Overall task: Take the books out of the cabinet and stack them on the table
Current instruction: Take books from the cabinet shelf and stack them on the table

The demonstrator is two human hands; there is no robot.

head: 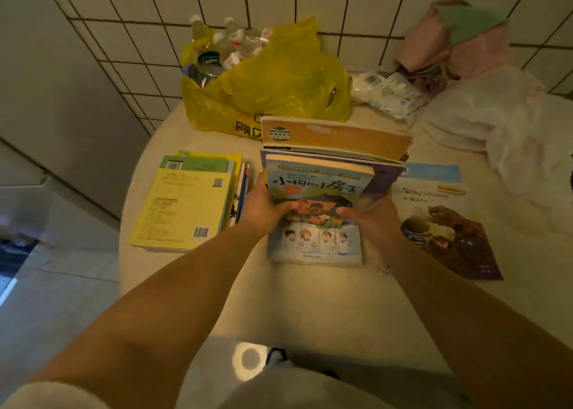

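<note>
1. Table (310, 309), round and pale beige, bears everything we handle.
2. Left of the held bundle we see a yellow-covered book stack (186, 210); right of it, a purple picture book (446, 222).
3. Behind the bundle slumps a yellow plastic bag (273, 79).
4. Our left hand (263, 207) and right hand (372, 213) clasp the bundle of illustrated books (316, 191), thumbs on its blue cover.

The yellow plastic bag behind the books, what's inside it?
Clear plastic bottles poke out of the open top of the yellow plastic bag, one with a dark green label. The bag's yellow film covers everything lower down, so how many bottles it holds cannot be seen.
</note>
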